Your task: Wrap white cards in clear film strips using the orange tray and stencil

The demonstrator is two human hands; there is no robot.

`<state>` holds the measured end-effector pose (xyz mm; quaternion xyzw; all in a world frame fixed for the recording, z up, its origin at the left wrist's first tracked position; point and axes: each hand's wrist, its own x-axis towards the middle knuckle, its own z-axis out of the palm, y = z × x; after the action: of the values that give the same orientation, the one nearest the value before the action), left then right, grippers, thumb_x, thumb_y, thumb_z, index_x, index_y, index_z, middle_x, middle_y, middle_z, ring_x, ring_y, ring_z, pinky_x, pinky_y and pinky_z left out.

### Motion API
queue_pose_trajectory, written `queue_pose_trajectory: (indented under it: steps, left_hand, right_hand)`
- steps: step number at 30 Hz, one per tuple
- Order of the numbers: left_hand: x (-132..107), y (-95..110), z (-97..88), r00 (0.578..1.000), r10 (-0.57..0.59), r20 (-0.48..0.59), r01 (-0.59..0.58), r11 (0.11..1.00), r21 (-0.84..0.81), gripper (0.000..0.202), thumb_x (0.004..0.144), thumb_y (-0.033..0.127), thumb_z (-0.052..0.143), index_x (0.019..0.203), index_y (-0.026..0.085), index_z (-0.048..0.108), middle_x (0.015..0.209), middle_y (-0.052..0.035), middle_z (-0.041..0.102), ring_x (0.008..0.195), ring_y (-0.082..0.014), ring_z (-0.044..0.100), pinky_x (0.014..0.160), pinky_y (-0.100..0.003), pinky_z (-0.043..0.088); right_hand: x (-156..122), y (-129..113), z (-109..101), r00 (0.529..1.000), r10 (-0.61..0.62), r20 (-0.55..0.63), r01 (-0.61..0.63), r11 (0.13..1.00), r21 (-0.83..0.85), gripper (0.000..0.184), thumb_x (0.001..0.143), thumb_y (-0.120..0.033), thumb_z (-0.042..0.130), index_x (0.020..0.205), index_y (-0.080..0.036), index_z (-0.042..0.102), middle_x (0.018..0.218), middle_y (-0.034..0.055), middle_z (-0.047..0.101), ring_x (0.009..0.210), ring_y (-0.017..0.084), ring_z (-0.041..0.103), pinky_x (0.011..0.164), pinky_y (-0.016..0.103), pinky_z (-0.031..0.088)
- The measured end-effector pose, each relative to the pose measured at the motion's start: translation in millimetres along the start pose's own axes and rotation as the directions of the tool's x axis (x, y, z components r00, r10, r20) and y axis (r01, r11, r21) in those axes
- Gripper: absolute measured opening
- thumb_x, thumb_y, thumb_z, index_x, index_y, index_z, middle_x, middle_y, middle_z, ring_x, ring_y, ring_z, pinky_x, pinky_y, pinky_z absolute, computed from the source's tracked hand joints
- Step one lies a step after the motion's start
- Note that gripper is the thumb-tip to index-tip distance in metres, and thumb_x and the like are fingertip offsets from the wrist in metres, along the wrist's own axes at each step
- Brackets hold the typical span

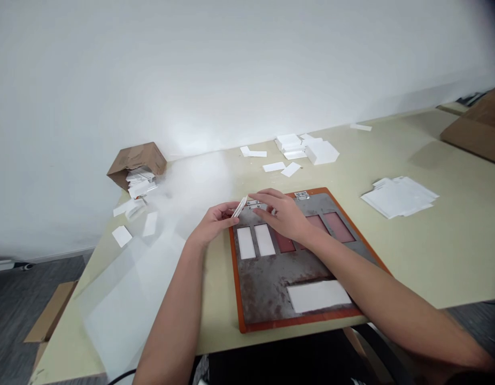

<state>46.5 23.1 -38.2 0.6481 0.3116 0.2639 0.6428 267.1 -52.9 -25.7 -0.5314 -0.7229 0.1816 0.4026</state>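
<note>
My left hand (213, 223) pinches a thin bundle of white cards (239, 207) between thumb and fingers, just above the top edge of a scuffed metal plate (271, 283) with an orange border. My right hand (281, 215) lies over the plate with its fingers spread, its fingertips close beside the bundle. I cannot tell whether they touch it. Two narrow slots in the plate hold white cards (255, 240). Further right, two slots show a red base (338, 226), partly hidden by my right hand. A wide white strip (317, 295) fills the long lower slot.
A tipped cardboard box (137, 164) spills white cards at the table's far left. Loose white cards (289, 147) lie along the wall. A stack of white sheets (400, 197) sits to the right, and a clear plastic sheet (127, 305) lies at front left.
</note>
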Motion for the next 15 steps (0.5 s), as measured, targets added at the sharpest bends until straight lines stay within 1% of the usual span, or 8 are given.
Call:
queue_pose_trajectory:
  steps: [2, 6, 10, 13, 15]
  left_hand:
    - [0.1, 0.5, -0.3, 1.0, -0.006, 0.002, 0.006, 1.0, 0.002, 0.05, 0.074, 0.035, 0.08, 0.121, 0.022, 0.07, 0.109, -0.0077, 0.073, 0.103, -0.0251, 0.063, 0.092, -0.037, 0.046]
    - [-0.3, 3.2, 0.1, 0.999, -0.007, 0.042, 0.007, 1.0, 0.01, 0.05, 0.075, 0.036, 0.08, 0.122, 0.022, 0.07, 0.11, -0.0077, 0.072, 0.098, -0.0237, 0.063, 0.088, -0.036, 0.047]
    - [-1.6, 7.3, 1.5, 0.998, 0.008, 0.064, -0.009, 1.0, 0.017, 0.047, 0.075, 0.034, 0.079, 0.12, 0.023, 0.071, 0.115, -0.0071, 0.071, 0.096, -0.0219, 0.062, 0.088, -0.035, 0.047]
    - [-2.2, 8.8, 1.9, 0.997, 0.01, 0.074, -0.011, 1.0, 0.013, 0.045, 0.075, 0.034, 0.079, 0.118, 0.023, 0.072, 0.118, -0.0076, 0.071, 0.1, -0.0232, 0.062, 0.089, -0.035, 0.047]
    - [-2.2, 8.5, 1.6, 0.997, 0.01, 0.081, -0.011, 1.0, 0.014, 0.044, 0.074, 0.035, 0.08, 0.116, 0.022, 0.073, 0.12, -0.0083, 0.07, 0.102, -0.0245, 0.062, 0.089, -0.036, 0.047]
  right_hand:
    - [0.6, -0.2, 0.8, 1.0, -0.009, -0.011, 0.009, 1.0, -0.009, 0.034, 0.094, -0.035, 0.051, 0.124, -0.025, 0.064, 0.12, 0.0101, 0.064, 0.089, 0.021, 0.063, 0.079, 0.036, 0.053]
    - [1.6, -0.5, 0.4, 0.999, 0.003, -0.033, -0.003, 1.0, 0.007, 0.036, 0.094, -0.036, 0.052, 0.125, -0.022, 0.063, 0.119, 0.0109, 0.064, 0.085, 0.02, 0.063, 0.075, 0.035, 0.052]
    - [2.5, 0.6, 0.1, 0.999, 0.034, -0.036, -0.033, 0.999, 0.023, 0.029, 0.094, -0.042, 0.053, 0.108, -0.024, 0.07, 0.109, 0.0089, 0.068, 0.084, 0.02, 0.063, 0.072, 0.032, 0.05]
    - [3.2, 3.1, 0.5, 0.998, 0.048, -0.039, -0.046, 0.998, 0.05, 0.026, 0.093, -0.044, 0.055, 0.102, -0.024, 0.069, 0.104, 0.0084, 0.068, 0.086, 0.021, 0.063, 0.07, 0.032, 0.049]
    - [3.6, 5.6, 0.8, 0.998, 0.045, -0.039, -0.043, 0.997, 0.065, 0.024, 0.092, -0.043, 0.056, 0.099, -0.024, 0.067, 0.101, 0.0079, 0.068, 0.081, 0.02, 0.062, 0.069, 0.031, 0.049]
